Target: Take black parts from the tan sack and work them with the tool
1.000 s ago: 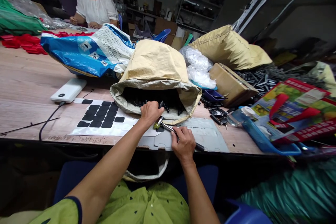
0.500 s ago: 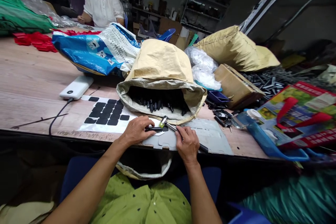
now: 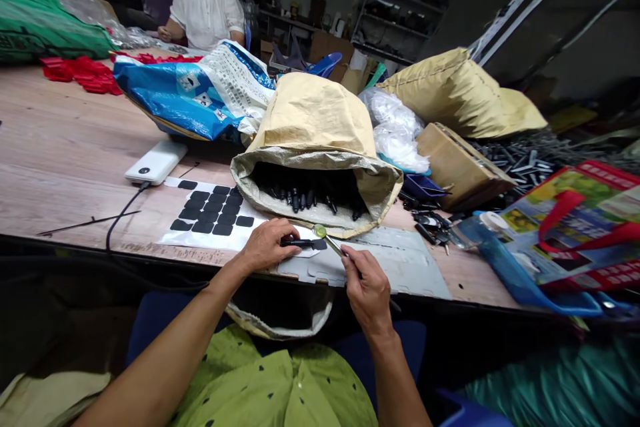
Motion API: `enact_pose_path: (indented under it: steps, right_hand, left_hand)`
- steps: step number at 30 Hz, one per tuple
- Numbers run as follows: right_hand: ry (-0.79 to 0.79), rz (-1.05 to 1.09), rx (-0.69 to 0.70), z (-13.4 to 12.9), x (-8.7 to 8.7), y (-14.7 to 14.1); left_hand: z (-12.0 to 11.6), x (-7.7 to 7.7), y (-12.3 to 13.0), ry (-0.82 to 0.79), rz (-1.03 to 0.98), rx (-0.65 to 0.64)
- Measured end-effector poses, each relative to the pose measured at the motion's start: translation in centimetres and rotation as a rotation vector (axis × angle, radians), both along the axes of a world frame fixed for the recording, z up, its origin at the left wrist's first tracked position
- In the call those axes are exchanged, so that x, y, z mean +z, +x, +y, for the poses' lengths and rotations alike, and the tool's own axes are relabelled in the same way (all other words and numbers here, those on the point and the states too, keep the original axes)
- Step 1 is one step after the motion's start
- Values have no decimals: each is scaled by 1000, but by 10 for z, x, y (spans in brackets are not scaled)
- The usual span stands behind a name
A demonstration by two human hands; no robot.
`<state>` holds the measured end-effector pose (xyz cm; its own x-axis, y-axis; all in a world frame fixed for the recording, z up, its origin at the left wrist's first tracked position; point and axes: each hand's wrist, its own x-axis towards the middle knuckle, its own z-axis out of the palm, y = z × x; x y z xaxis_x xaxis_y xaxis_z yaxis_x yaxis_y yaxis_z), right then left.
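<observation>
My left hand pinches a slim black part that lies level over the table's front edge. In my right hand is a small hammer, its yellow-green and metal head just right of the black part's tip. A dark square pad lies beneath the hammer head. Behind both hands a tan sack lies with its mouth open towards me, several black parts inside. Left of my left hand is a white sheet with several black rounded squares.
A white power bank with a cable lies at left, near a blue and white bag. At right are a wooden block, a blue tray and a colourful bag. A person in white sits across the table.
The view has shifted slightly, moving the scene right. My right hand has moved a little right and down, and the hammer head has turned. My left hand keeps its hold.
</observation>
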<state>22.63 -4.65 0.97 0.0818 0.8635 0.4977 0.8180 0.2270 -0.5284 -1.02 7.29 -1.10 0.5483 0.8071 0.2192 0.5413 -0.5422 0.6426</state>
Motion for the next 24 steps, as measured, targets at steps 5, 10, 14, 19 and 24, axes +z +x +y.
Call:
enact_pose_path:
  steps: [5, 10, 14, 19, 24]
  right_hand:
    - [-20, 41, 10, -7, 13, -10]
    - [-34, -51, -4, -12, 12, -14]
    - [-58, -75, -27, -11, 11, -16]
    - [-35, -3, 23, -6, 15, -24]
    - [-92, -44, 51, -2, 8, -27]
  left_hand:
    - [2, 0, -1, -79, -23, 20]
    - [1, 4, 1, -127, -5, 61]
    - [1, 4, 2, -132, -9, 61]
    - [2, 3, 1, -112, -7, 45]
    - [2, 2, 1, -97, 13, 48]
